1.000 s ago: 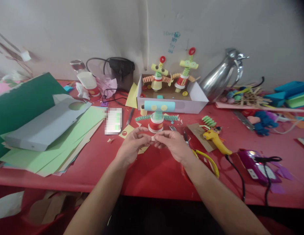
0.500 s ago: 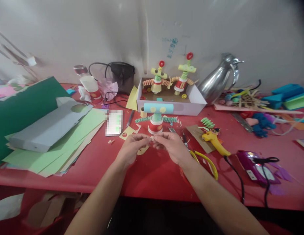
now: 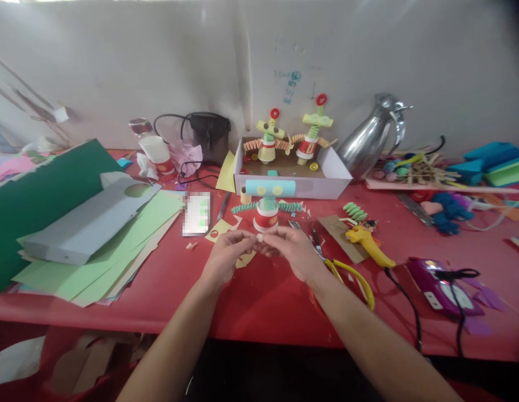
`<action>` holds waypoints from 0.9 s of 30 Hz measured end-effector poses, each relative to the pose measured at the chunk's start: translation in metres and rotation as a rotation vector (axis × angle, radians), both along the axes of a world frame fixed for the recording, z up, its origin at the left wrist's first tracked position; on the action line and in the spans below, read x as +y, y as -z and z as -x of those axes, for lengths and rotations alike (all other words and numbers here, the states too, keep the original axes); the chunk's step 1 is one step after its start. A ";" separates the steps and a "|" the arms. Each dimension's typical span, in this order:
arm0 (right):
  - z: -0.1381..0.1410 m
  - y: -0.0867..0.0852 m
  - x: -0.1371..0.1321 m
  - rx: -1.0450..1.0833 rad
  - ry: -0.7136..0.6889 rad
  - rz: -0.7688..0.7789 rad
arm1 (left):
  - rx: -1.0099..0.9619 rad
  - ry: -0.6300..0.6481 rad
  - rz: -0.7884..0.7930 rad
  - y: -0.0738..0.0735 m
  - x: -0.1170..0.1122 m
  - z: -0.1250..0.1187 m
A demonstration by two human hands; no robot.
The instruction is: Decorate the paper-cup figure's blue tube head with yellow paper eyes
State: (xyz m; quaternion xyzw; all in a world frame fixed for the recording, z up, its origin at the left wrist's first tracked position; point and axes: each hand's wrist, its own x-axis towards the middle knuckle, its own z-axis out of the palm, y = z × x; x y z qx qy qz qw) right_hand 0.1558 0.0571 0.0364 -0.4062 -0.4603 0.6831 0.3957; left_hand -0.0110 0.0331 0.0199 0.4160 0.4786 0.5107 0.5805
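Between the fingertips of my left hand (image 3: 229, 252) and my right hand (image 3: 289, 250) is a small pale piece of paper (image 3: 260, 238), pinched from both sides. Its exact shape is too small to make out. Just behind my fingers a paper-cup figure (image 3: 266, 215) stands upright, with a light blue tube head (image 3: 271, 188), pale yellow round eyes and pleated green arms. Cut yellow paper scraps (image 3: 220, 230) lie beside and partly beneath my hands. Scissors with yellow handles (image 3: 357, 279) rest by my right wrist.
A white box (image 3: 293, 187) at the back holds two similar figures. Coloured paper sheets and a grey box (image 3: 92, 223) lie left, near a pixelated phone-like object (image 3: 196, 214). Right are a yellow glue gun (image 3: 370, 245), its cord, a purple device (image 3: 443, 287) and a metal jug (image 3: 372, 137).
The view has shifted slightly, so the table contents sit a little lower. My hands keep almost the same pose, and the pale piece between them shows slightly more clearly.
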 end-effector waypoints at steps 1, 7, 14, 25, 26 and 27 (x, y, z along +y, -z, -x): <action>0.000 0.001 0.000 -0.009 0.005 -0.027 | 0.004 0.003 0.000 0.000 0.000 0.000; 0.000 0.005 0.001 0.005 0.012 -0.029 | -0.117 -0.053 0.057 -0.001 0.001 0.000; 0.000 0.010 0.001 -0.047 0.037 -0.113 | -0.034 0.030 0.017 -0.003 -0.001 -0.001; -0.004 -0.006 -0.018 -0.185 0.079 -0.322 | -0.368 -0.183 0.018 0.000 -0.033 -0.035; -0.005 -0.009 -0.025 -0.218 0.069 -0.359 | -0.407 -0.224 0.012 0.000 -0.039 -0.041; -0.006 -0.011 -0.033 -0.256 0.060 -0.398 | -0.440 -0.259 0.009 0.000 -0.045 -0.046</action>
